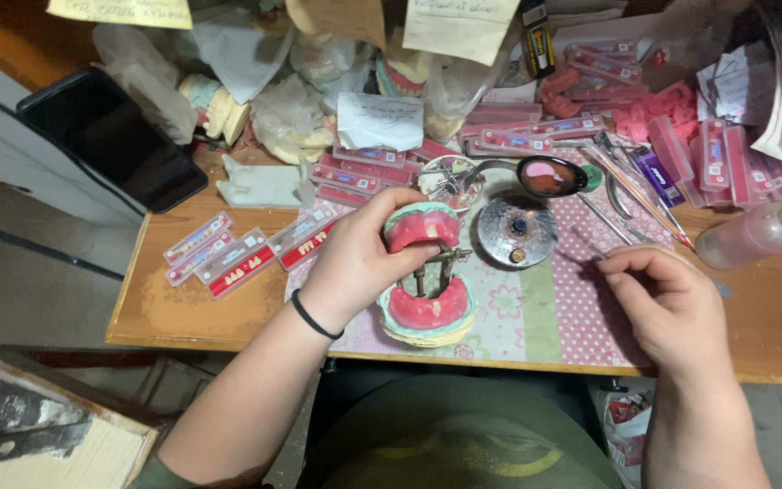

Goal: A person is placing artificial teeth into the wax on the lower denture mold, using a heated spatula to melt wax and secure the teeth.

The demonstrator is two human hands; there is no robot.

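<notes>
Hands (355, 258) beside table edge (228, 344)

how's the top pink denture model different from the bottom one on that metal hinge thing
The upper wax model is tipped up and back, gripped by the left hand; the lower wax model lies flat on the patterned mat, untouched. The upper shows a pale tooth-like patch on its front; the lower shows plain pink wax. The upper sits on a greenish base, the lower on a yellowish one. Both are pink arches joined by the metal articulator.

The thin tool (590, 246) pinched in the right hand (667, 303) is too fine and blurred to identify.
</notes>
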